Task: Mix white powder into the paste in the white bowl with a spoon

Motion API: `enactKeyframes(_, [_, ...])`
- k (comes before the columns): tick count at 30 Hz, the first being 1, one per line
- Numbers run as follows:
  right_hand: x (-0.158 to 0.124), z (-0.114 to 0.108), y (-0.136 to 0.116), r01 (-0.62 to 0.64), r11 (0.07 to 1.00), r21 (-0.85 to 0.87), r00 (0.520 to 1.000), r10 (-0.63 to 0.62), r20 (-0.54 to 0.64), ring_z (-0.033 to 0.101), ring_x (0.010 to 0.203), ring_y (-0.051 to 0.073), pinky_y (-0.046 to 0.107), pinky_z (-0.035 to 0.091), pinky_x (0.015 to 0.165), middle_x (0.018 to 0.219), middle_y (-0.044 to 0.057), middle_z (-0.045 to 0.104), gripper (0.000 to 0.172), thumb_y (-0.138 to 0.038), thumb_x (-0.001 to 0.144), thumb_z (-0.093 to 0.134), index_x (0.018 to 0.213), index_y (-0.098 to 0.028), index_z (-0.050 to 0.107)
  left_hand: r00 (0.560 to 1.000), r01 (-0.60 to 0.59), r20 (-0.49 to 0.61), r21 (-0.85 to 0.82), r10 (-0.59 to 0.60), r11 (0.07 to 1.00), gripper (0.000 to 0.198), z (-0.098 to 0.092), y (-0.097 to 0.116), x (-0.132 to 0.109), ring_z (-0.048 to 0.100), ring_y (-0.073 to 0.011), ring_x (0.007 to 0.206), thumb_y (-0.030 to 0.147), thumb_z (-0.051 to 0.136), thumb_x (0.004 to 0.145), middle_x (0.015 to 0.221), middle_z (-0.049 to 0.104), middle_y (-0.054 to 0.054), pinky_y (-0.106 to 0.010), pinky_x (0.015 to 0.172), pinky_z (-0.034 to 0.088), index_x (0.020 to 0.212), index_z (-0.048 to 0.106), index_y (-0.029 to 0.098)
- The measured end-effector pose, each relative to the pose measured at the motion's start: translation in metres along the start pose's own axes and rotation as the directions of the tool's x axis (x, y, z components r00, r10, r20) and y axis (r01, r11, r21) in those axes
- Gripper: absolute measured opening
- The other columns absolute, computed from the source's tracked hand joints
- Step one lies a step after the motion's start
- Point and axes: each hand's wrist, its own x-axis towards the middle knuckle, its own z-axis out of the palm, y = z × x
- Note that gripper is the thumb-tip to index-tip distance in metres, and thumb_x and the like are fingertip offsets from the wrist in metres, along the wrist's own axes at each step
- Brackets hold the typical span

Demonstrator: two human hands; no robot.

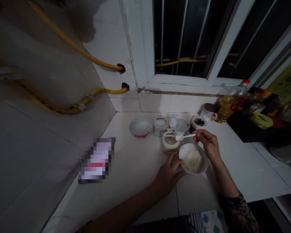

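the right hand [206,144] pinches the handle end of a small white plastic spoon [189,136] between thumb and fingers, with the spoon's scoop at the right rim of an open, squarish clear jar with a white collar [169,150]; whether the two touch i cannot tell. the left hand [168,171] is curled on the left side of a round white bowl with a pink rim [204,161], fingers and thumb at its edge. pale powder [192,158] lies inside the bowl, which is midway between the front and back edges of the white tiled counter [135,171]. behind the jar, toward the counter's back edge, a row runs from left to right: a wide white bowl with pink decoration [140,127], a clear jar of white contents [160,127], a pale shallow bowl [183,124] and a small jar of dark red contents [199,122]. farther right along the back edge are a dark-lidded cup [208,113] and a clear bottle of yellow oil with a red cap [224,106]. near the counter's left edge lies a pixelated, pale purple flat item [98,160].
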Motion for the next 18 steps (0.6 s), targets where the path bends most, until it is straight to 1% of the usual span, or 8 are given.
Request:
enactKeyframes(1, [0.002,-0.006,0.001,-0.054,0.998,0.040,0.998,0.054,0.010,0.049,0.053,0.013,0.026,0.042,0.054,0.062,0.000,0.057,0.021,-0.040,0.078,0.060,0.079,-0.020,0.065,1.000,-0.001,-0.001,0.002,0.001,1.000,0.017,0.000,0.000,0.000,0.062,-0.0200,0.095,0.025,0.059,0.086,0.131,0.040,-0.011,-0.035,0.080,0.055,0.100,0.049,0.022])
enactKeyframes(3, [0.006,-0.020,0.001,-0.091,0.995,0.034,0.996,0.090,0.026,0.048,0.053,0.013,0.026,0.041,0.053,0.061,0.000,0.055,0.023,-0.042,0.075,0.061,0.078,-0.019,0.065,1.000,0.003,-0.002,0.009,-0.002,1.000,0.018,0.000,0.000,0.000,0.061,-0.0207,0.096,0.025,0.060,0.086,0.131,0.040,-0.011,-0.036,0.080,0.055,0.099,0.049,0.022])
enactKeyframes(6, [0.004,-0.040,0.003,-0.037,0.986,-0.161,0.991,0.057,0.118,0.047,0.055,0.014,0.025,0.038,0.053,0.059,0.000,0.052,0.023,-0.040,0.080,0.057,0.079,-0.019,0.065,1.000,0.006,-0.009,0.014,-0.006,1.000,0.017,0.000,0.000,0.000,0.061,-0.0210,0.096,0.026,0.060,0.085,0.131,0.041,-0.011,-0.035,0.079,0.055,0.099,0.050,0.022])
enactKeyframes(8, [0.001,-0.046,0.003,0.040,0.940,-0.340,0.980,0.028,0.195,0.050,0.060,0.015,0.026,0.040,0.058,0.064,0.001,0.056,0.020,-0.034,0.083,0.052,0.081,-0.019,0.066,1.000,0.003,-0.010,0.010,-0.003,1.000,0.017,0.000,0.000,0.000,0.062,-0.0208,0.095,0.025,0.061,0.085,0.131,0.041,-0.011,-0.034,0.078,0.055,0.099,0.050,0.022])
enactKeyframes(10, [-0.002,-0.047,0.005,0.122,0.875,-0.468,0.964,0.007,0.265,0.054,0.067,0.017,0.027,0.041,0.064,0.071,0.003,0.062,0.019,-0.027,0.085,0.049,0.084,-0.020,0.066,1.000,0.004,-0.009,0.006,-0.004,1.000,0.017,0.000,0.000,0.000,0.062,-0.0203,0.094,0.024,0.061,0.085,0.131,0.041,-0.011,-0.033,0.077,0.055,0.099,0.050,0.022])
enactKeyframes(13, [-0.005,-0.039,0.008,0.180,0.842,-0.508,0.921,0.037,0.388,0.057,0.069,0.017,0.027,0.041,0.066,0.075,0.003,0.065,0.020,-0.021,0.083,0.048,0.083,-0.021,0.067,1.000,0.014,-0.011,0.002,-0.014,1.000,0.017,0.000,0.000,0.000,0.063,-0.0195,0.093,0.023,0.060,0.085,0.130,0.041,-0.011,-0.033,0.077,0.055,0.099,0.051,0.022])
enactKeyframes(15, [-0.005,-0.033,0.010,0.144,0.865,-0.480,0.886,0.103,0.452,0.055,0.062,0.015,0.025,0.040,0.062,0.066,0.001,0.062,0.020,-0.020,0.081,0.048,0.081,-0.020,0.068,1.000,0.010,-0.013,-0.004,-0.010,1.000,0.018,0.000,0.000,0.000,0.062,-0.0194,0.093,0.023,0.060,0.085,0.130,0.041,-0.011,-0.034,0.078,0.055,0.100,0.051,0.022])
enactKeyframes(18, [-0.002,-0.031,0.012,0.006,0.913,-0.408,0.869,0.197,0.453,0.051,0.055,0.013,0.024,0.037,0.057,0.055,-0.002,0.056,0.020,-0.021,0.077,0.049,0.076,-0.018,0.068,1.000,0.003,-0.014,-0.014,-0.004,1.000,0.017,0.001,0.000,0.000,0.062,-0.0197,0.094,0.023,0.060,0.085,0.130,0.041,-0.011,-0.034,0.078,0.055,0.100,0.050,0.021])
